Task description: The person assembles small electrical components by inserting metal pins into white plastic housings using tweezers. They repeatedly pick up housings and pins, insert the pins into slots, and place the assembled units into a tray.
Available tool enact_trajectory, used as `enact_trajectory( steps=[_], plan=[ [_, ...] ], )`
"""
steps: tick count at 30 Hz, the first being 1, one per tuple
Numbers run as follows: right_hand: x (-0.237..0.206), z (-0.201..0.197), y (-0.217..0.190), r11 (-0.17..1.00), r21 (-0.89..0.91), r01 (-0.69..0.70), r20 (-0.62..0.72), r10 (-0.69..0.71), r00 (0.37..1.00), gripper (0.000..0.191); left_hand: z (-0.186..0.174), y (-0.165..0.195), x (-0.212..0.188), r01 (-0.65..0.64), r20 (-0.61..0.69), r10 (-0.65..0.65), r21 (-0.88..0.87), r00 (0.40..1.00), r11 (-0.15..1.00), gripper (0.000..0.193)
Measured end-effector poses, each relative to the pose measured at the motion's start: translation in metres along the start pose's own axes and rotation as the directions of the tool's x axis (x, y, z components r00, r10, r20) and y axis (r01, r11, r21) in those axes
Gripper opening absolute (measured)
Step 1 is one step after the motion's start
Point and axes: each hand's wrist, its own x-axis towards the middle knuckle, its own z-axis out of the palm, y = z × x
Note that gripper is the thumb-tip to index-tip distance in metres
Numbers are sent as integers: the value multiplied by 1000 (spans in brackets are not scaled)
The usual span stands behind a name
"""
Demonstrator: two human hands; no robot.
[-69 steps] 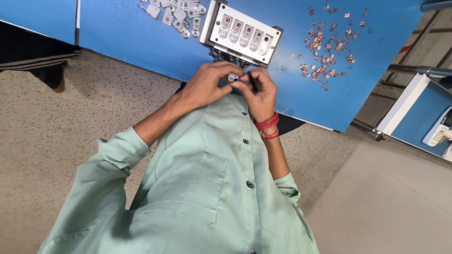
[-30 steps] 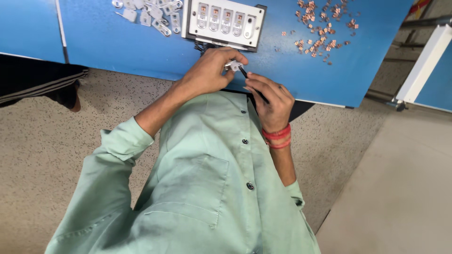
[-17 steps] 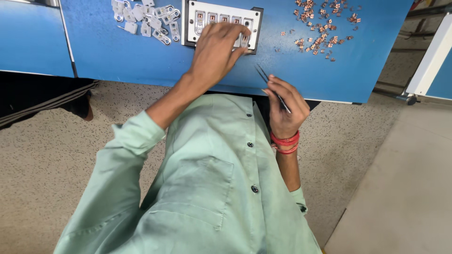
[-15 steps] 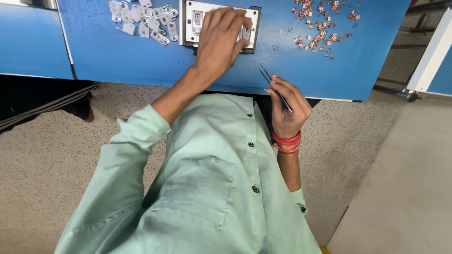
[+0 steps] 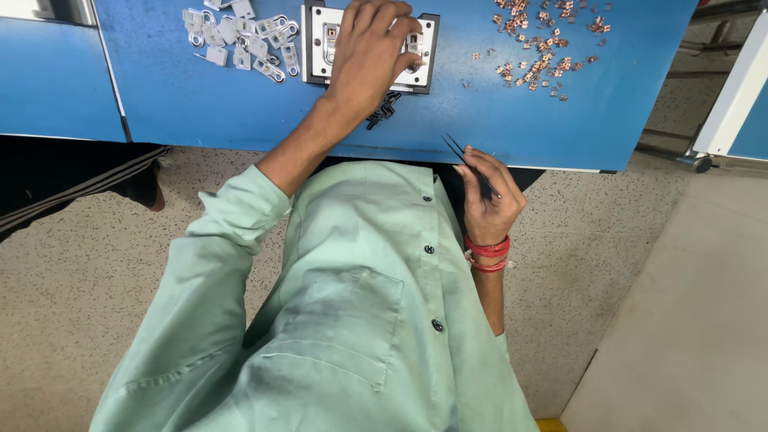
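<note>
My left hand (image 5: pixel 370 50) reaches forward and lies over the white fixture plate with its dark frame (image 5: pixel 318 50) on the blue table (image 5: pixel 200 100). Its fingers curl down onto the plate's slots and hide whatever they touch. My right hand (image 5: pixel 488 200) stays back at the table's near edge, closed around thin black tweezers (image 5: pixel 466 162) whose tips point up and left. Red bangles circle that wrist. A small cluster of dark parts (image 5: pixel 382 110) lies just below the plate.
Several white plastic pieces (image 5: pixel 238 44) lie left of the plate. Many small copper parts (image 5: pixel 544 44) are scattered at the right. A speckled floor lies beneath me, and a white and blue frame (image 5: pixel 732 88) stands at the far right.
My two hands were together near the table edge. My left hand has since reached forward onto the fixture plate, while my right hand drew back with the tweezers.
</note>
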Motion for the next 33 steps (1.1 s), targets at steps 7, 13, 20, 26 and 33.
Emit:
enact_trajectory(
  steps=[7, 13, 20, 26, 33],
  plan=[
    [2, 3, 1, 1000, -12, 7, 36, -7, 999, 19, 12, 10, 9, -3, 15, -1, 255, 1000, 967, 44],
    [7, 6, 3, 998, -50, -36, 84, 40, 996, 18, -19, 31, 1, 46, 28, -46, 20, 999, 999, 60],
    [24, 21, 14, 970, -231, -75, 143, 110, 984, 15, -4, 25, -69, 727, 697, -421, -677, 581, -118, 44],
    [31, 31, 20, 970, -226, -92, 194, 138, 971, 16, 49, 2, -86, 271, 575, -616, -811, 539, -519, 40],
    [30, 51, 72, 990, -82, -116, 163, 128, 978, 14, 44, 14, -56, 174, 522, -716, -846, 463, -504, 47]
  ],
)
